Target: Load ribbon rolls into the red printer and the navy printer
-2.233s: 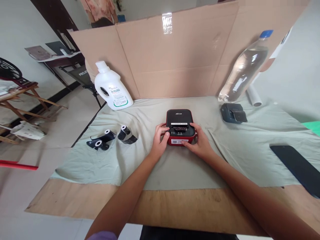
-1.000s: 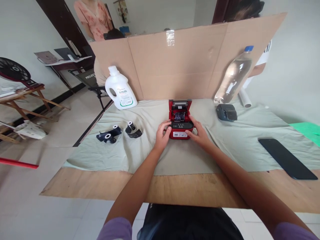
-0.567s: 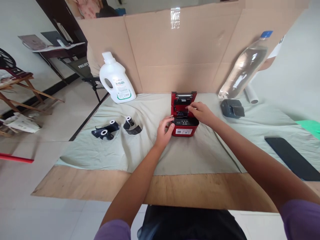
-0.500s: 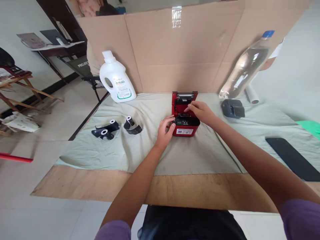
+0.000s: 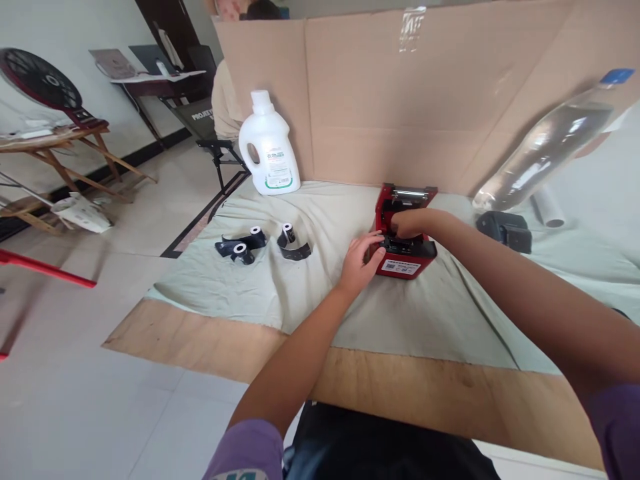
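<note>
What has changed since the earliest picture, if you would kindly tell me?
The printer's lid has swung up and back, from shut to open. The right hand has left the printer's right side and reached inside; whether it grips anything is hidden. The left hand remains at the left side. The rolls, jug and bottle stayed put.

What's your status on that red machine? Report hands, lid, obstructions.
Left hand touching left side of red machine. Right hand inside, fingertips hidden. Lid raised. Right hand blocks view of the interior.
</note>
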Motion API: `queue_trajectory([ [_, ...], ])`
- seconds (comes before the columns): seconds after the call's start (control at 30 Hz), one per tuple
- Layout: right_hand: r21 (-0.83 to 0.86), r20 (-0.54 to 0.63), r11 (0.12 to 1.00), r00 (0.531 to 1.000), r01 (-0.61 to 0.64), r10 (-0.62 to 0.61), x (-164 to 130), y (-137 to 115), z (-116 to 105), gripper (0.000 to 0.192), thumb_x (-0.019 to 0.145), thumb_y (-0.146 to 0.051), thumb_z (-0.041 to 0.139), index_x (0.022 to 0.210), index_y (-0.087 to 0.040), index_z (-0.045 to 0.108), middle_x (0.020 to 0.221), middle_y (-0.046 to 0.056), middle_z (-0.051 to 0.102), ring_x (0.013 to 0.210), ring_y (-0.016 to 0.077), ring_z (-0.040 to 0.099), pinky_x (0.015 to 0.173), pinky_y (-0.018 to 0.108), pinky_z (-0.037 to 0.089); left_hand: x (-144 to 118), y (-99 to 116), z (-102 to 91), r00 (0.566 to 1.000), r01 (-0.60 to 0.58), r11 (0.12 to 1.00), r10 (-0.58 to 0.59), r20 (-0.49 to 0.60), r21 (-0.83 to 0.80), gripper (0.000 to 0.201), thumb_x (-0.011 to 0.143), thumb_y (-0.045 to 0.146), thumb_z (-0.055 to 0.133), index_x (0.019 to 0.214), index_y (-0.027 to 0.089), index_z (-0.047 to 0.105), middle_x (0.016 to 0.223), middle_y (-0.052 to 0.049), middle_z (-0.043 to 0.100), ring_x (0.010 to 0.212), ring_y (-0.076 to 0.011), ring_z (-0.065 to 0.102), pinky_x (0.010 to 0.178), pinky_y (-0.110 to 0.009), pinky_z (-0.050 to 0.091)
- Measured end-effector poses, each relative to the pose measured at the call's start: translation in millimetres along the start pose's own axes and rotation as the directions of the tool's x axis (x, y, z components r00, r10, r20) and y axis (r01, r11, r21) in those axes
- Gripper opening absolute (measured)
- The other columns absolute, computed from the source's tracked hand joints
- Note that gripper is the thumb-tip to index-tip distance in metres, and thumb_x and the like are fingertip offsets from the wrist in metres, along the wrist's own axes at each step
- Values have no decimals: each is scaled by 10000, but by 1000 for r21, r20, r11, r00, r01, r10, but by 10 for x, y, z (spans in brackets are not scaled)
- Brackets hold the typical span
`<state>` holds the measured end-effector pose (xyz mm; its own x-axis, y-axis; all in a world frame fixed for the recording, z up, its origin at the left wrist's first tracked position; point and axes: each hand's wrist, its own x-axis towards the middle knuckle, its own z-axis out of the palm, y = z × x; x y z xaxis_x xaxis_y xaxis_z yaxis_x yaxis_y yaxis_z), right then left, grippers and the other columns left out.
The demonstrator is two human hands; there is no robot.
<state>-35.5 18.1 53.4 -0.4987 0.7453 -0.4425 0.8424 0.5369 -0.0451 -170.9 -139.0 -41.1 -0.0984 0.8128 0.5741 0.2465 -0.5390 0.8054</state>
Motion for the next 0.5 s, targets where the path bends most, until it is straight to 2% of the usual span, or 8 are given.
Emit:
queue_trajectory([
  [0.07, -6, -34, 1000, 999, -13, 12, -102, 4, -51, 188, 647, -215, 789, 538, -195, 637, 598, 69, 655, 594, 246, 629, 652, 401, 516, 2, 4, -2, 1000, 6, 1000, -6, 3, 3, 242, 993, 391, 535, 1146, 251, 658, 1341, -77, 652, 1242, -256, 590, 1052, -459, 476],
  [0.13, 50, -92, 998, 996, 23, -19, -300, 61, -140, 155, 698, -299, 787, 637, -190, 694, 711, 82, 694, 673, 260, 651, 696, 411, 515, 2, 0, -3, 1000, 6, 1000, -6, 2, -1, 245, 993, 395, 535, 1150, 252, 659, 1343, -76, 650, 1256, -257, 582, 1056, -460, 472],
  [0.2, 186, -184, 975, 979, 118, -83, -542, 84, -258, 224, 778, -425, 742, 813, -205, 759, 808, 73, 716, 742, 252, 659, 729, 406, 515, 0, -9, -1, 1000, 4, 1000, -4, 2, -9, 246, 994, 393, 537, 1154, 251, 658, 1341, -77, 648, 1260, -256, 578, 1061, -461, 469],
  [0.27, 336, -319, 906, 936, 257, -147, -734, -12, -380, 341, 841, -514, 672, 1003, -230, 770, 859, 57, 726, 765, 231, 655, 735, 392, 515, -4, -20, 5, 1000, 6, 1000, -6, 1, -10, 242, 990, 394, 548, 1146, 246, 658, 1312, -85, 658, 1241, -259, 588, 1059, -461, 468],
  [0.37, 410, -481, 828, 862, 381, -158, -740, -426, -521, 378, 868, -471, 640, 1140, -224, 732, 883, 48, 726, 759, 206, 641, 727, 359, 504, -4, -18, 12, 1000, 13, 1000, -13, -12, -10, 221, 986, 382, 557, 1120, 240, 659, 1235, -97, 684, 1210, -265, 604, 1062, -463, 457],
  [0.43, 391, -490, 851, 862, 352, -131, -511, -797, -574, 342, 861, -389, 629, 1127, -193, 717, 864, 51, 717, 746, 200, 630, 719, 337, 492, 4, -5, 12, 1000, -5, 1000, 5, -13, -20, 209, 988, 359, 552, 1132, 245, 651, 1250, -91, 680, 1238, -254, 596, 1097, -458, 423],
  [0.5, 352, -492, 882, 863, 315, -112, -143, -1148, -600, 338, 848, -340, 610, 1130, -170, 682, 910, 67, 716, 774, 203, 628, 728, 323, 483, 15, 3, 9, 1000, -26, 999, 25, -7, -20, 210, 983, 340, 554, 1147, 242, 641, 1293, -85, 665, 1259, -238, 589, 1121, -449, 398],
])
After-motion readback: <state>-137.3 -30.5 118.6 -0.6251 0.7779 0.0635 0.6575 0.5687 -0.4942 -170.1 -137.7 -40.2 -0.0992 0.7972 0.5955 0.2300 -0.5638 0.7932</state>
